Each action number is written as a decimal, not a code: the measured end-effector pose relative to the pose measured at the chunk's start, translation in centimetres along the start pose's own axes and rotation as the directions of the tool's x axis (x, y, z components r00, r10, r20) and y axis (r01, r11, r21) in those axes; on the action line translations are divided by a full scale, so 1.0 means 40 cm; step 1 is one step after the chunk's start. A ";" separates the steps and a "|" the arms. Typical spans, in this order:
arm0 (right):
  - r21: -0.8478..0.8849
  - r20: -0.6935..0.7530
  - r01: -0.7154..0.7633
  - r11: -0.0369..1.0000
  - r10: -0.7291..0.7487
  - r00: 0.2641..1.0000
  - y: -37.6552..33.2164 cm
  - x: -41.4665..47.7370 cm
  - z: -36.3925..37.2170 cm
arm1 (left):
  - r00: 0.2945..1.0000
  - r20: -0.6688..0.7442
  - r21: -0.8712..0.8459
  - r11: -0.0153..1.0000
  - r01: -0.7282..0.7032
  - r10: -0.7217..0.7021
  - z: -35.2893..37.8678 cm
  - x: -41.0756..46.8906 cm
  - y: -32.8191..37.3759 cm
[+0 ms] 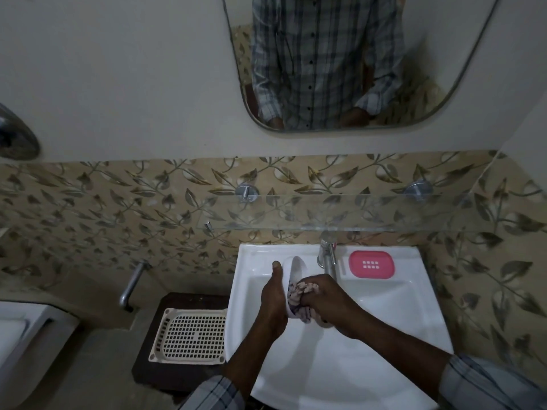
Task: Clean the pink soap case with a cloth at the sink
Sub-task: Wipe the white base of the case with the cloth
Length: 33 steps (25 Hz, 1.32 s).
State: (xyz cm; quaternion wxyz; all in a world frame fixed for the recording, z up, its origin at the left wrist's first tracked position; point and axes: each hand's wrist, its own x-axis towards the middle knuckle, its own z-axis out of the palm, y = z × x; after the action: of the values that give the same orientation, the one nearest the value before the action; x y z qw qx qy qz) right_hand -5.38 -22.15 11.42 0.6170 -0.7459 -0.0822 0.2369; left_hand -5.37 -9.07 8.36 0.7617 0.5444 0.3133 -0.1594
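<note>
Pink soap case [371, 264]: slotted tray, flat on the back ledge of the white sink [384, 306] at 1 o'clock, just right of the tap [327, 258], no hand on it. White oval dish [297, 269]: on edge over the basin at 12 o'clock, gripped by the left hand [273, 294], thumb straight along its rim, fingers hidden behind. Cloth [302, 292]: bunched, clenched in the curled fingers of the right hand [325, 300], pressed into the dish; cream basket [189, 335] at 9 o'clock.

The soap tray [371, 264] lies on sink [255, 256] rim, right of tap [328, 257].
</note>
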 end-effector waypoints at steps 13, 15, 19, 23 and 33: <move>-0.342 0.138 0.352 0.871 -0.324 0.936 -0.048 -0.021 -0.082 | 0.895 0.442 -0.280 0.957 0.076 0.058 -0.073 0.021 -0.002; -0.647 0.292 0.578 0.497 -0.539 0.790 -0.014 -0.018 -0.071 | 0.821 0.568 -0.293 0.917 0.269 -0.060 -0.049 0.001 0.050; -0.576 0.144 0.390 0.719 -0.381 0.913 -0.007 -0.011 -0.032 | 0.871 0.491 -0.267 0.950 0.163 -0.011 -0.007 0.008 0.039; 0.431 -0.109 -0.022 0.902 0.077 0.991 -0.004 0.017 -0.035 | 0.886 0.463 -0.176 0.982 0.066 0.023 -0.040 0.004 -0.001; -0.236 -0.424 0.203 0.950 -0.289 0.858 -0.034 -0.018 -0.142 | 0.816 0.087 0.908 0.293 -0.301 0.571 -0.042 -0.042 0.051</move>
State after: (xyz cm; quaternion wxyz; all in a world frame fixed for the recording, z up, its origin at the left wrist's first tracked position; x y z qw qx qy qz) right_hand -3.19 -27.17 13.61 0.5730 -0.8172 -0.0524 -0.0332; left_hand -5.97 -6.95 10.60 0.3210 0.9403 0.1125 -0.0127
